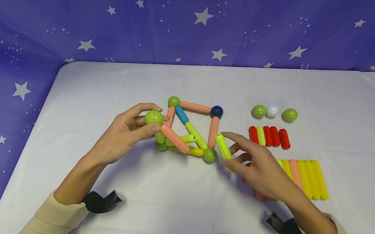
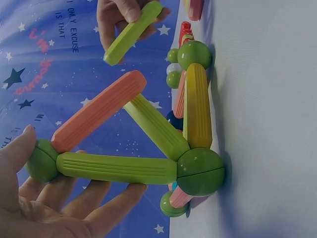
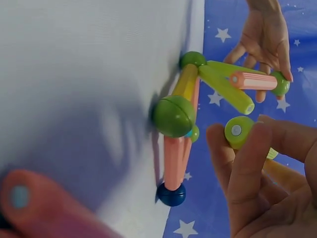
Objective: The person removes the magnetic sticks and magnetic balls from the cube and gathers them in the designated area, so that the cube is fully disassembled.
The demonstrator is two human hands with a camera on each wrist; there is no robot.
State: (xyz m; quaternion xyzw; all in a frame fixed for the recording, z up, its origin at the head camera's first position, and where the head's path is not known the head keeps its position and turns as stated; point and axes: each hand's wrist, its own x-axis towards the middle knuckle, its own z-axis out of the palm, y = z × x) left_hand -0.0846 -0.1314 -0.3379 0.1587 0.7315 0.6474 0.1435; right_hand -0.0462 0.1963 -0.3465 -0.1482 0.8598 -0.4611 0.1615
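Observation:
My left hand (image 1: 116,134) pinches a green ball (image 1: 154,117) at the top of an upright green stick (image 2: 119,168). From that ball a pink stick (image 1: 175,138) slants out. Another yellow-green stick (image 2: 157,126) leans up from the lower corner ball (image 2: 200,172). My right hand (image 1: 261,163) holds a loose yellow-green stick (image 1: 223,149) between thumb and fingers, just right of the structure. The base lying on the table is a four-sided frame of pink sticks and a yellow stick (image 1: 196,151), with green balls and a dark blue ball (image 1: 216,111) at its corners. A blue-and-green diagonal (image 1: 195,135) crosses it.
Two green balls and a white ball (image 1: 272,111) sit at the back right. Below them lies a row of short red sticks (image 1: 284,139) with a yellow-green one. Longer yellow sticks (image 1: 313,180) and pink ones lie nearer, partly behind my right hand and forearm.

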